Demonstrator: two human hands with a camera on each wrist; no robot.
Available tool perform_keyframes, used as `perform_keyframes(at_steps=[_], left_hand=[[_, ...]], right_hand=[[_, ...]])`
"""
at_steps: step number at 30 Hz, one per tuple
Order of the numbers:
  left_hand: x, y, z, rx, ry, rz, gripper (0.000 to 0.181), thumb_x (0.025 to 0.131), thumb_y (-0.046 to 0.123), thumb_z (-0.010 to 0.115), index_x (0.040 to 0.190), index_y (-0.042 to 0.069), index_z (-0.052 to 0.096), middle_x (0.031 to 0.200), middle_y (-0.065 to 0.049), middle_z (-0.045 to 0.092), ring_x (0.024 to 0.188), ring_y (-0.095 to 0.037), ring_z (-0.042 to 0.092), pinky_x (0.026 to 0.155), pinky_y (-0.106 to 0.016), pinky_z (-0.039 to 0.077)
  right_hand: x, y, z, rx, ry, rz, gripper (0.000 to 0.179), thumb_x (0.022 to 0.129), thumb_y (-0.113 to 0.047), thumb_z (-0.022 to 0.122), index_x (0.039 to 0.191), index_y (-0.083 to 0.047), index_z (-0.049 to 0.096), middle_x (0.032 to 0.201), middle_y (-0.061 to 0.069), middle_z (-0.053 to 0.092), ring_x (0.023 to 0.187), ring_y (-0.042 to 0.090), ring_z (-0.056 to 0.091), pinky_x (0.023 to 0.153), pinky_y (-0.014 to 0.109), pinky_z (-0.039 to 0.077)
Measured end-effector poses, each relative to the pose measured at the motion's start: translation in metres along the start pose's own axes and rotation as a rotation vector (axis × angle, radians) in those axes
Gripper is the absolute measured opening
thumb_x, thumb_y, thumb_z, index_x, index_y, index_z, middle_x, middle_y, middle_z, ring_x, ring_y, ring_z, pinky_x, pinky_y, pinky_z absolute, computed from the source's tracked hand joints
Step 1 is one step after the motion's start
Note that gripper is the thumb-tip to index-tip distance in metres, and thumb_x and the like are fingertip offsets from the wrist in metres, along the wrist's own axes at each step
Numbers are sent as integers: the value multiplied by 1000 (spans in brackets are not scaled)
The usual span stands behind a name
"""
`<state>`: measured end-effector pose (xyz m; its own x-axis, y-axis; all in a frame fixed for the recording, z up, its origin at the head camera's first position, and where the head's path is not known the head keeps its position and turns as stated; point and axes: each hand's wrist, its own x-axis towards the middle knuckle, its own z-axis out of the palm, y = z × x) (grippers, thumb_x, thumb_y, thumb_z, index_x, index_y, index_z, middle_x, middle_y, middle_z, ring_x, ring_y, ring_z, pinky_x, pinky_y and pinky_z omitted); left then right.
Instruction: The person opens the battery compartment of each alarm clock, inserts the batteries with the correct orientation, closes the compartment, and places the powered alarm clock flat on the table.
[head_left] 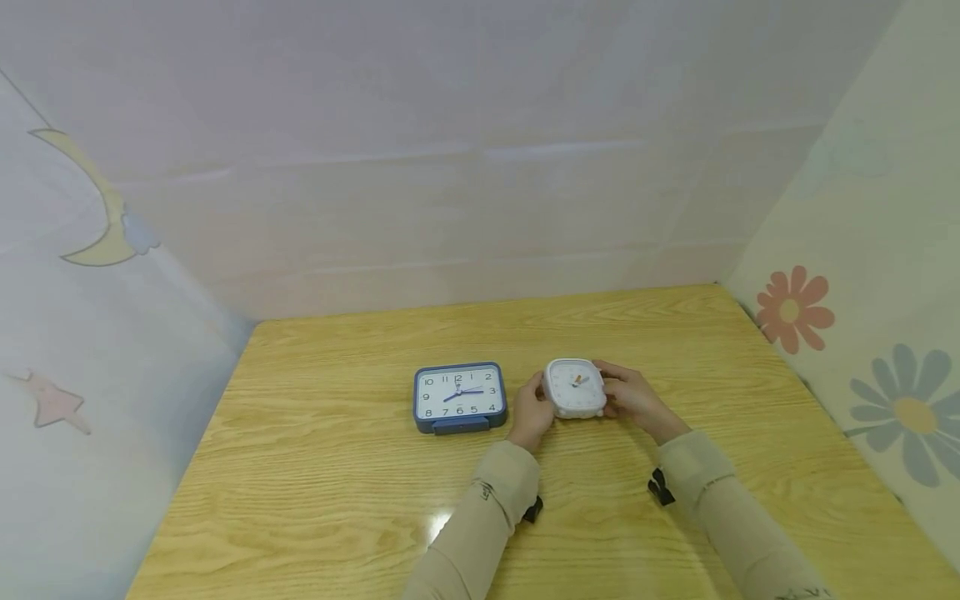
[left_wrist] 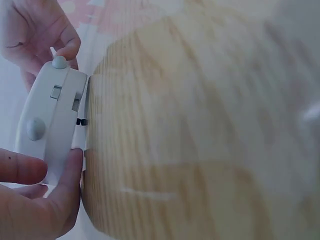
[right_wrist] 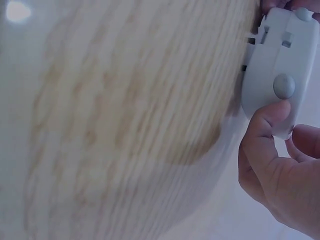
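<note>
A small white alarm clock (head_left: 574, 388) with rounded corners is held between both hands, its dial turned upward. My left hand (head_left: 532, 414) grips the left side, and my right hand (head_left: 632, 398) grips the right side. In the left wrist view, the clock's underside (left_wrist: 55, 115) shows two round feet, and small dark knobs at its back sit close to the wood. Whether the back touches the table cannot be told. The right wrist view shows the thumb and fingers (right_wrist: 270, 120) of my right hand around one end. Left of the hands stands a blue rectangular alarm clock (head_left: 460, 397), apart from them.
Everything is on a light wooden table (head_left: 315, 467). A pale cloth wall (head_left: 465, 208) rises behind it. Printed cloth panels with a moon (head_left: 112, 225) and flowers (head_left: 795, 310) flank the left and right sides.
</note>
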<state>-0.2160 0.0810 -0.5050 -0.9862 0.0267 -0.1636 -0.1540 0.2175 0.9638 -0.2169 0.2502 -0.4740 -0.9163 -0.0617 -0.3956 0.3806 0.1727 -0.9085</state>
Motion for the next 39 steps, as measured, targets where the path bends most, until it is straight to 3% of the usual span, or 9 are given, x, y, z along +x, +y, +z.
perform_keyframes(at_steps=[9,17,26,39], left_hand=[[-1,1,-1,26,29,15,49,74,-15,49,121,-4,53,96,-9,60,82,-14,53,70,-23,47],[-1,2,-1,27,13,22,47,75,-16,47,120,-6,54,105,-11,59,96,-19,55,83,-27,47],[3,0,0,41,2,10,51,76,-16,45,126,-8,48,112,-15,57,102,-21,54,86,-29,46],[2,3,-1,21,0,-18,50,77,-14,45,127,-8,47,114,-15,55,104,-22,52,88,-31,45]], right_hand=[[-1,-2,2,13,11,-37,57,89,5,40,143,-2,23,135,24,29,65,11,47,55,23,45],[-1,-4,4,-15,40,-48,55,90,4,40,142,1,24,134,24,31,69,10,49,57,23,46],[-2,-4,4,-39,42,-60,51,91,1,38,140,6,25,135,26,32,73,11,51,65,27,48],[1,-3,5,-48,78,-59,48,92,-1,39,138,9,27,128,28,39,70,10,50,62,26,47]])
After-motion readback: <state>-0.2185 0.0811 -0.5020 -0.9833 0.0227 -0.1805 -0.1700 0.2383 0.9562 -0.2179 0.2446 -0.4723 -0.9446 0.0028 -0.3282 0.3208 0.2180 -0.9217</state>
